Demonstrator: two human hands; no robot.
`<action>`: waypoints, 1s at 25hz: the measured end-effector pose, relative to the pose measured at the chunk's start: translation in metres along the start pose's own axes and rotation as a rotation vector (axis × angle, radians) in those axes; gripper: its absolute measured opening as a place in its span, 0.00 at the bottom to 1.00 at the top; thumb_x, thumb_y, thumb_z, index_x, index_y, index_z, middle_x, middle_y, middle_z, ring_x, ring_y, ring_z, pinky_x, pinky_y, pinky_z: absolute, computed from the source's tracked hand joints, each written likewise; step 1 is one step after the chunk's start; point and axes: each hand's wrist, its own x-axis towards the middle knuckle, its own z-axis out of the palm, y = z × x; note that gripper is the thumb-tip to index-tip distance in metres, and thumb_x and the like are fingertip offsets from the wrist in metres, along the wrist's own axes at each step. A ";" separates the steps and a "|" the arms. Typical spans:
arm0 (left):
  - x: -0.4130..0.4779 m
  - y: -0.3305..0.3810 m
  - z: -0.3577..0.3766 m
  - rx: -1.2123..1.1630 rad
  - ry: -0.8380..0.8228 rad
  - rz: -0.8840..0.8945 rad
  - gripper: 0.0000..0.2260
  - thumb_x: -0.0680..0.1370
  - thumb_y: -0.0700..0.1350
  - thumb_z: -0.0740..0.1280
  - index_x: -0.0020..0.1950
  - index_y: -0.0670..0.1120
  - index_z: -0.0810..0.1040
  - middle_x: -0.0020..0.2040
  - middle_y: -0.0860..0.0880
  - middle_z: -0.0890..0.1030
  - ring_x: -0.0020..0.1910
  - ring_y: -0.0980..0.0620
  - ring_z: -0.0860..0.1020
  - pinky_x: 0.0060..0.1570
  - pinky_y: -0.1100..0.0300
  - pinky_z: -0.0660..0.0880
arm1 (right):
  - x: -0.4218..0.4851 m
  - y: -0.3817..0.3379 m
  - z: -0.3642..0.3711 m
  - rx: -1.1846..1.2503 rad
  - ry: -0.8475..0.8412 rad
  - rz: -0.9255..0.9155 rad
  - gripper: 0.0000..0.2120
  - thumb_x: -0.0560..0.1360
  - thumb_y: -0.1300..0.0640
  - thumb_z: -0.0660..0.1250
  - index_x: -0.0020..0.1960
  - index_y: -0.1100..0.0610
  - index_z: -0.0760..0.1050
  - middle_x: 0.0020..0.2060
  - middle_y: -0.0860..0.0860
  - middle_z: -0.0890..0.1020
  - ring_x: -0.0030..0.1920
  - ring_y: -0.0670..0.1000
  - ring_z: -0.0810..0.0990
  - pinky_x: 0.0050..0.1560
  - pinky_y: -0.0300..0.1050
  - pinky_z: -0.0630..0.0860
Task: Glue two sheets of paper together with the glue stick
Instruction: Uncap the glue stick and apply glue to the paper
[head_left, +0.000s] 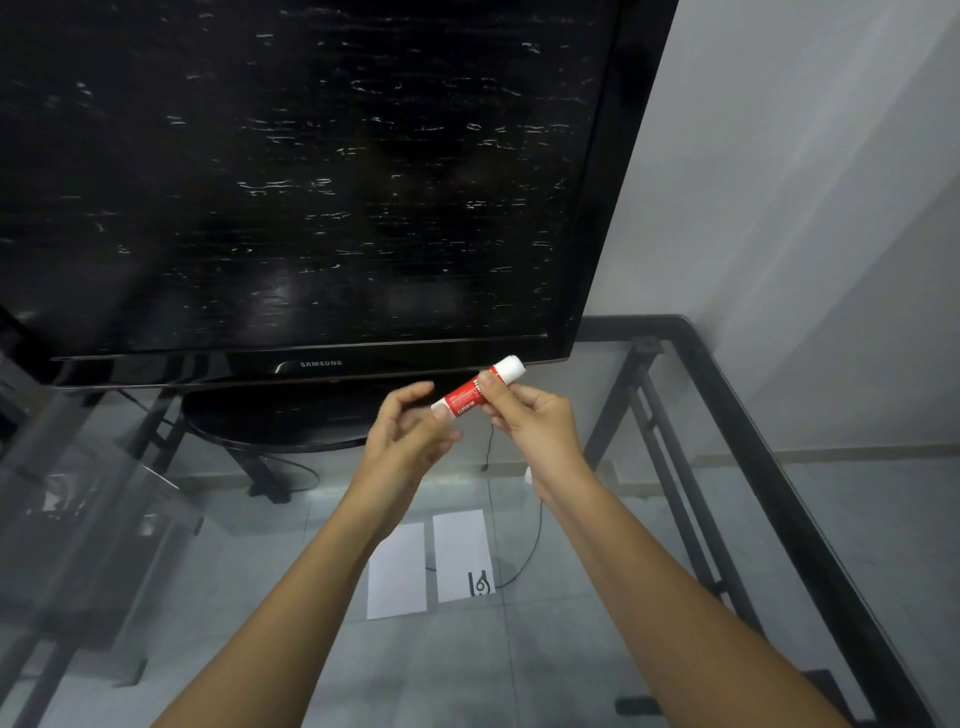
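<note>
My right hand (530, 415) grips a red and white glue stick (475, 387), held slantwise above the glass table with its white end up to the right. My left hand (408, 431) is beside the stick's lower end, fingers curled and apart; its thumb seems to touch that end. Below my forearms two small white sheets of paper lie side by side on the glass: the left sheet (397, 574) is blank, the right sheet (460, 551) has a black mark at its near corner.
A large black television (311, 182) on a round base (270, 421) stands at the back of the glass table (779, 519), whose black metal frame (769, 452) runs along the right. A thin cable (524, 551) hangs under the glass. A grey wall rises at the right.
</note>
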 end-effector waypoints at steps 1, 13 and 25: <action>0.001 0.000 -0.001 -0.001 -0.005 -0.050 0.20 0.70 0.56 0.67 0.56 0.45 0.76 0.40 0.49 0.83 0.40 0.52 0.81 0.40 0.65 0.77 | 0.000 0.000 0.000 -0.005 0.004 0.002 0.14 0.65 0.41 0.72 0.43 0.50 0.82 0.33 0.43 0.85 0.40 0.40 0.82 0.40 0.31 0.75; 0.005 0.003 -0.003 0.050 -0.001 -0.029 0.16 0.70 0.60 0.68 0.48 0.49 0.80 0.39 0.48 0.83 0.37 0.54 0.81 0.38 0.64 0.77 | 0.003 -0.004 0.003 -0.023 0.007 -0.001 0.16 0.66 0.43 0.72 0.46 0.52 0.82 0.34 0.45 0.85 0.40 0.42 0.82 0.43 0.34 0.75; 0.005 0.008 0.000 0.151 0.038 0.073 0.10 0.70 0.55 0.68 0.47 0.52 0.80 0.39 0.53 0.83 0.41 0.56 0.81 0.40 0.66 0.76 | 0.002 -0.007 0.004 -0.027 0.010 -0.001 0.12 0.67 0.43 0.71 0.45 0.50 0.81 0.33 0.43 0.84 0.39 0.39 0.82 0.39 0.30 0.75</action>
